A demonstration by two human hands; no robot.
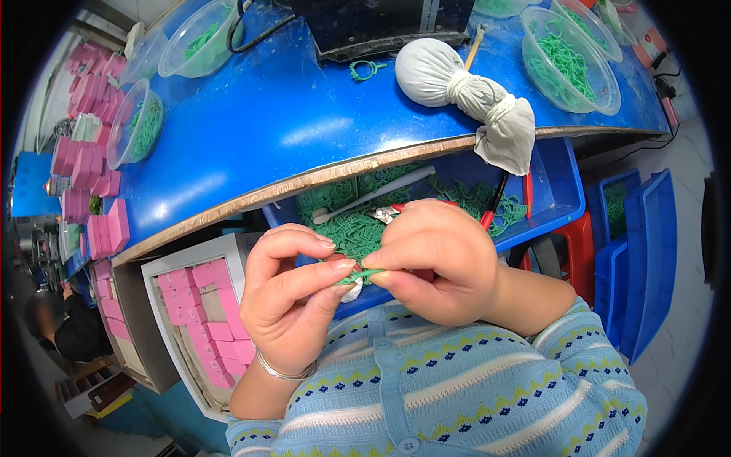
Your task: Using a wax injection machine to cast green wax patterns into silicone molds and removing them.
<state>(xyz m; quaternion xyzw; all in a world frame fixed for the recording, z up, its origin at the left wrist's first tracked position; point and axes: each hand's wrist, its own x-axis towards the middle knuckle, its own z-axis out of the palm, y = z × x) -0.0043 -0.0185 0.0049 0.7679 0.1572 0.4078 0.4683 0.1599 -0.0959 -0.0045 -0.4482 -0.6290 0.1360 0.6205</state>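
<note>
Between the fingertips of both hands is a small, thin green piece (363, 275), its exact shape mostly covered. My left hand (289, 293) pinches one end with thumb and forefinger, the other fingers bent. The other end is gripped by my right hand (442, 259), thumb against curled forefinger. Just beneath lies a heap of green lattice-like pieces (358, 242) in a pulled-out blue drawer (560, 186). Close to my right hand, cutting pliers (386, 214) with red handles rest on the heap, beside a long pale-handled tool (381, 195).
A blue tabletop (304, 137) with a worn wooden edge spans the far side. On it are a tied white cloth bundle (426, 72), a green ring-shaped piece (367, 71) and clear bowls (567, 65) of green pieces. Pink blocks (183, 297) fill a white-framed drawer at left.
</note>
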